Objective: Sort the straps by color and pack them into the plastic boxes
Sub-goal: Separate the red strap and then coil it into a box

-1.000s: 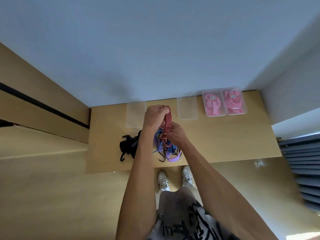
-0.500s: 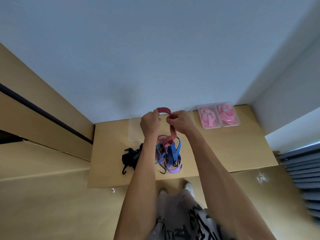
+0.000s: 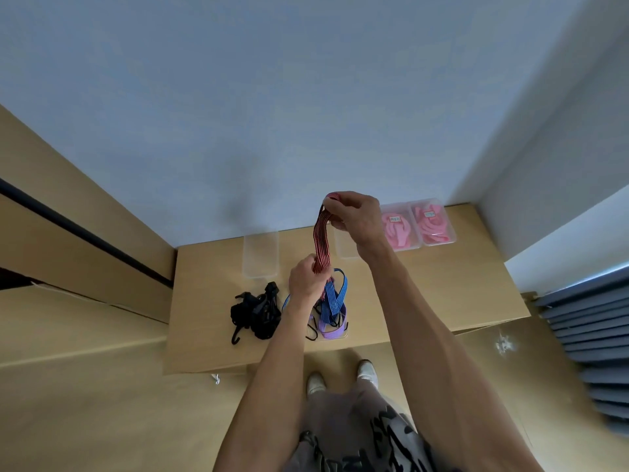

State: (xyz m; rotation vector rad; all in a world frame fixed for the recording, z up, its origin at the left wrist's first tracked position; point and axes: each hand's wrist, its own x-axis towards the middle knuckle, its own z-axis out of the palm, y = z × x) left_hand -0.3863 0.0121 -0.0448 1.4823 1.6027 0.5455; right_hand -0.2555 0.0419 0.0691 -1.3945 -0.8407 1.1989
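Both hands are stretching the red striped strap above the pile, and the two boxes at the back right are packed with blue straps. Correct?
Not quite. The head view shows the left hand and right hand stretching the red striped strap above the pile, but the two back-right boxes hold pink straps, not blue.

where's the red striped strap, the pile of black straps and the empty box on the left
red striped strap (image 3: 321,239), head view, middle of the stretch between the hands
pile of black straps (image 3: 256,313), head view, centre of the tangle
empty box on the left (image 3: 260,255), head view, its clear floor
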